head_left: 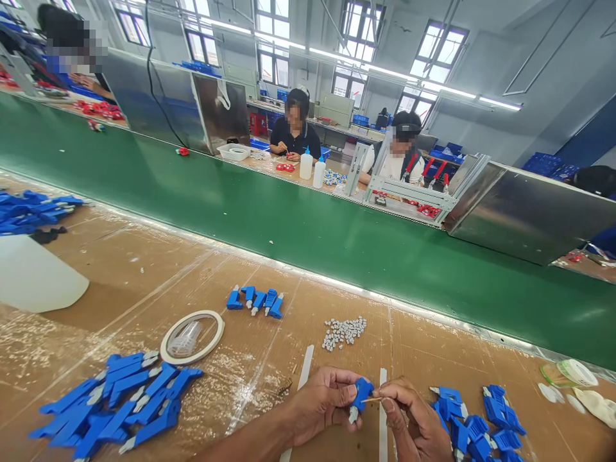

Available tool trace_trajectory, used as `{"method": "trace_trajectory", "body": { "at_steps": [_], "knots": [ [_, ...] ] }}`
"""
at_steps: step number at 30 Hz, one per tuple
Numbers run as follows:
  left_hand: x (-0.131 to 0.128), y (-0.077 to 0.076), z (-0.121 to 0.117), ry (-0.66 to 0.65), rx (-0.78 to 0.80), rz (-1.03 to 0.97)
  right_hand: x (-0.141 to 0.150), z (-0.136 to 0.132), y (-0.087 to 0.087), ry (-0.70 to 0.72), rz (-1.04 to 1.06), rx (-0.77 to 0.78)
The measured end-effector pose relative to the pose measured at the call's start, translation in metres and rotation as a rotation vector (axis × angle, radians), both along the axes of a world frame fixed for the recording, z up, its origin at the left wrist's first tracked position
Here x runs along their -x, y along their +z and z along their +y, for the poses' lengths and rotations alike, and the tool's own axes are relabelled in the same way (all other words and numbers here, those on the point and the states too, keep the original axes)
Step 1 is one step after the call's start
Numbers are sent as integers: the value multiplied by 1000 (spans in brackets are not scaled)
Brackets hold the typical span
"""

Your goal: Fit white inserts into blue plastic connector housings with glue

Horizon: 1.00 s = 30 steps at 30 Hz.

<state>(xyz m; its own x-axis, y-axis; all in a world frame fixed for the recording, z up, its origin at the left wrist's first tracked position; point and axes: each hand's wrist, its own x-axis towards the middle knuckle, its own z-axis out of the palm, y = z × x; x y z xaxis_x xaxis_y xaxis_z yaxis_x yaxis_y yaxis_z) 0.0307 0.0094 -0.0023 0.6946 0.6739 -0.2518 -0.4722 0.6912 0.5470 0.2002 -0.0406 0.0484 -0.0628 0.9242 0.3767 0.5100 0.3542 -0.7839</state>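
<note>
My left hand point(323, 401) is closed around a small blue plastic connector point(360, 394) with a white tip pointing down. My right hand point(409, 417) pinches a thin wooden stick point(371, 400) whose end touches the connector. Both hands hover low over the brown cardboard-covered bench point(144, 276) near its front edge. A pile of blue connectors point(115, 404) lies to the left, and another heap point(481, 417) lies just right of my right hand. A small row of finished blue connectors point(255, 300) and a cluster of tiny white parts point(342, 331) sit farther back.
A white ring lid point(192, 336) and a translucent white container point(33, 276) sit on the left. A green conveyor belt point(289, 218) runs across behind the bench. Beyond it, two people work at a table with white bottles point(312, 168). White scraps point(577, 385) lie at right.
</note>
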Motion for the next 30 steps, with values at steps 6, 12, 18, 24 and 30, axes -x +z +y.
{"method": "trace_trajectory", "body": {
  "at_steps": [6, 12, 18, 24, 30],
  "knots": [
    [1, 3, 0, -11, -3, 12, 0, 1, 0, 23, -35, 6],
    [2, 1, 1, -8, -20, 14, 3, 1, 4, 91, -157, -93],
    [1, 1, 0, -20, -17, 28, 6, -1, 2, 113, -165, -175],
    [2, 1, 0, -12, -20, 25, 7, 0, 1, 92, -133, -194],
    [3, -2, 0, -8, -28, 11, -13, -8, 4, -51, 152, -60]
  ]
}}
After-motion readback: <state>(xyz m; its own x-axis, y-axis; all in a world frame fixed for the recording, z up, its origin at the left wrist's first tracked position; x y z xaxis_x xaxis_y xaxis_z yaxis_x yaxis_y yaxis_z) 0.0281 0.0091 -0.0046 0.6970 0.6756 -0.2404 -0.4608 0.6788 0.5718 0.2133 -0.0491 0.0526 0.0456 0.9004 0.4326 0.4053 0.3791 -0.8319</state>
